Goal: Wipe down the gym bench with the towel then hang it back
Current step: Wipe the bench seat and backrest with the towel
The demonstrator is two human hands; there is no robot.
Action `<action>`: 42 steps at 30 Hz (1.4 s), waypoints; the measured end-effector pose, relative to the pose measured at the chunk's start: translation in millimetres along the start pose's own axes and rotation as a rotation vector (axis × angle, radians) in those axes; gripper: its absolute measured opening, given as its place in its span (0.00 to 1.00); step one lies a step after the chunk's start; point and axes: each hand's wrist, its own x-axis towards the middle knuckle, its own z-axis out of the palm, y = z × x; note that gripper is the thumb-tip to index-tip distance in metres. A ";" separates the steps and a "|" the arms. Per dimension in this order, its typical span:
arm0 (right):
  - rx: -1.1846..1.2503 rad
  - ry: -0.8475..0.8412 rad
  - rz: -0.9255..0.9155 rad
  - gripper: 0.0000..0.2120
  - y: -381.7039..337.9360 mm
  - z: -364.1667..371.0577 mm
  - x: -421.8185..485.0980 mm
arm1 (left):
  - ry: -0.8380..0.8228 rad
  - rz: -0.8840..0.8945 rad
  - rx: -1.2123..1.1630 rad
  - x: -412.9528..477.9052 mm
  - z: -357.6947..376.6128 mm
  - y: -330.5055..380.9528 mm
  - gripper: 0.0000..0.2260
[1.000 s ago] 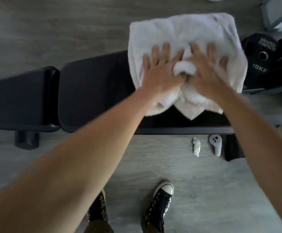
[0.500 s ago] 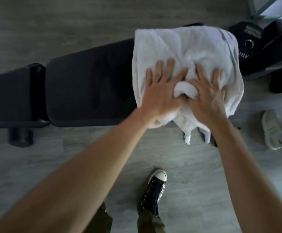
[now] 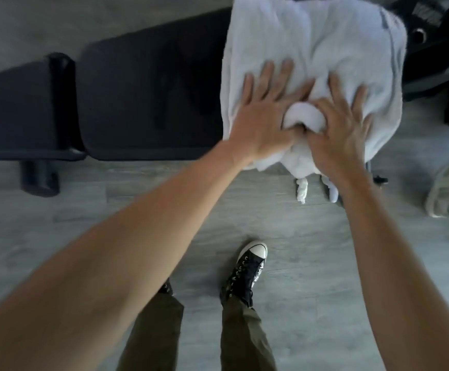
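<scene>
A white towel (image 3: 311, 41) lies spread over the right end of the black padded gym bench (image 3: 143, 103), its near edge hanging over the bench's front side. My left hand (image 3: 264, 116) presses flat on the towel with fingers spread. My right hand (image 3: 338, 129) presses beside it, fingers spread too. A bunched fold of towel (image 3: 305, 116) is pinched between the two thumbs. The bench's right end is hidden under the towel.
A black weight plate and dark equipment (image 3: 432, 30) sit at the top right. Another person's pale shoe (image 3: 448, 188) rests on the grey floor at right. Small white objects (image 3: 302, 190) lie on the floor under the bench. My black sneaker (image 3: 247, 271) stands below.
Both hands with the towel have slid toward the bench's near front edge. The view has shifted right, bringing the pale shoe into sight and pushing the bench left.
</scene>
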 end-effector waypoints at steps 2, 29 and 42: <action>-0.036 -0.013 -0.024 0.16 -10.9 15.4 -14.7 | -0.007 0.007 -0.018 -29.2 -0.2 -11.0 0.37; -0.126 -0.197 -0.528 0.24 -156.3 91.5 30.9 | 0.172 -0.320 -0.070 -105.4 -25.1 -158.2 0.40; -0.033 -0.049 -0.288 0.20 -98.0 21.3 148.3 | 0.035 -0.268 -0.045 73.4 -66.9 -122.4 0.34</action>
